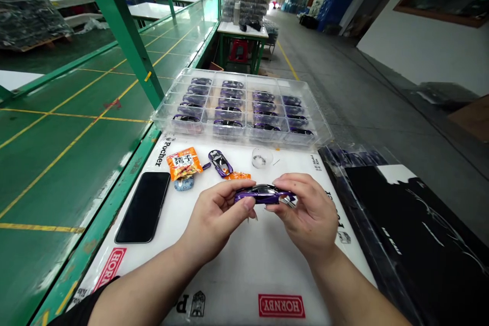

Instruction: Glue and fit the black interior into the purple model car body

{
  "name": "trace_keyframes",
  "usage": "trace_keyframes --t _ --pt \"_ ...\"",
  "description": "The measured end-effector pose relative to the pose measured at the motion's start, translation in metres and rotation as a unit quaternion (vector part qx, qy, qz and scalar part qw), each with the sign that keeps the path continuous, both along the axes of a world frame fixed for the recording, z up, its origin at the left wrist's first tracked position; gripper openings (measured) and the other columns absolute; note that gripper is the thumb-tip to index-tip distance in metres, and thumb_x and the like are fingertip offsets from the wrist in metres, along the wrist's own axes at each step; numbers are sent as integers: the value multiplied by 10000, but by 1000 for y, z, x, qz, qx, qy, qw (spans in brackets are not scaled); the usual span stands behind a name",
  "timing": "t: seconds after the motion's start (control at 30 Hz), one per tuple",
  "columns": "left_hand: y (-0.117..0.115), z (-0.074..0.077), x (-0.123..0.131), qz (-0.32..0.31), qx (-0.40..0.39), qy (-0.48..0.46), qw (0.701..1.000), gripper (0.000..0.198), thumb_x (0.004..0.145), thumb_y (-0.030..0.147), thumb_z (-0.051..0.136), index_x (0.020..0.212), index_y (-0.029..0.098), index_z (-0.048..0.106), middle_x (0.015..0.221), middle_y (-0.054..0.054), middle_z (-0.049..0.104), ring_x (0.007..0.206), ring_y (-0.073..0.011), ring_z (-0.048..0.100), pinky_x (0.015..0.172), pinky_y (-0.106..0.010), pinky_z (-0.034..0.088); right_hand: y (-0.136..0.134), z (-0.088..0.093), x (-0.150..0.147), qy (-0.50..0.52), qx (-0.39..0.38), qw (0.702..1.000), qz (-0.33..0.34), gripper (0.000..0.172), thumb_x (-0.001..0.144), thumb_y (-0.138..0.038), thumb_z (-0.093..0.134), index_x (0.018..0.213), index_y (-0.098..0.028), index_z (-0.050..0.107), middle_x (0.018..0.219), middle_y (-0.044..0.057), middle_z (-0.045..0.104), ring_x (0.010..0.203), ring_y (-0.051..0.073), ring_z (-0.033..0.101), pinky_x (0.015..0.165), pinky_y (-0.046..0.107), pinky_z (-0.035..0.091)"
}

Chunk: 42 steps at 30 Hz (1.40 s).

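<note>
A purple and black model car body (263,193) is held level between my two hands, just above the white printed table sheet (244,265). My left hand (217,214) grips its left end between thumb and fingers. My right hand (309,211) pinches the right end, where a small silvery part (287,200) shows by the fingertips; I cannot make out what it is. Beyond my hands lies another purple car part (220,163), with an orange wrapper (239,176) beside it. A small clear round dish (262,157) with tiny dark bits stands to its right.
A clear compartment tray (244,130) holding several purple car bodies stands at the table's far end. To the left lie a black phone (142,208), an orange snack packet (184,163) and a blue packet (184,183). A green post (126,30) rises at left; a black box (420,229) lies right.
</note>
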<state>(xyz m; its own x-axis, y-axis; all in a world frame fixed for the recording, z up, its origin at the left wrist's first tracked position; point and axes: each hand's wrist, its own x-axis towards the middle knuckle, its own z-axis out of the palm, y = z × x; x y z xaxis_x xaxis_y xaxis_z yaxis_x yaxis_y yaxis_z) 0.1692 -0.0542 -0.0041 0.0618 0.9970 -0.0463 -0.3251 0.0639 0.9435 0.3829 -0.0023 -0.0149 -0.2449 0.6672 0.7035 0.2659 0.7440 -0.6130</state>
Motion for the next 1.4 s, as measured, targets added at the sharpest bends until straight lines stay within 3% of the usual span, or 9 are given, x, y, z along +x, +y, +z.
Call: trace_keyframes --t 0.33,0.9,1.17,1.27,1.33,1.4 --pt "0 -1 2 -12 -1 -22 1000 429 951 452 922 1244 150 835 837 -56 837 766 -178 777 793 -308 646 -2 0 1 -3 17 1000 -12 313 1001 -461 880 1235 -269 804 1081 66 789 993 237 765 872 379 645" --pt "-3 1 3 -5 -17 -23 1000 438 936 451 935 1250 161 837 820 -51 830 773 -179 775 795 -306 641 -3 -1 -2 33 -33 999 27 268 1018 -411 881 1218 -262 783 1113 60 735 1017 237 722 902 409 596" --pt "-4 0 4 -7 -19 -5 1000 449 930 419 943 1274 154 826 874 -66 845 798 -179 776 802 -302 659 -4 3 -4 44 -48 997 39 233 1041 -462 844 1149 -264 787 1075 53 732 957 219 717 826 378 611" --pt "-4 -3 5 6 -14 -12 1000 454 939 434 936 1285 162 822 873 -62 851 791 -167 774 798 -281 649 -5 -1 -6 72 -86 993 44 346 1009 -503 871 1264 -288 780 1194 76 704 1013 235 709 837 383 627" --pt "-3 -4 5 39 0 -6 999 446 944 414 930 1298 172 811 972 -79 867 815 -164 779 803 -277 653 -6 -4 -8 117 -147 982 32 517 964 -558 902 1383 -310 728 1325 92 650 1029 234 696 846 387 629" --pt "-3 -4 4 90 27 22 995 439 943 358 927 1324 186 793 1104 -97 864 895 -177 798 840 -285 667 -7 -6 -9 164 -218 962 17 538 970 -572 891 1395 -311 691 1296 79 644 969 213 674 846 381 612"
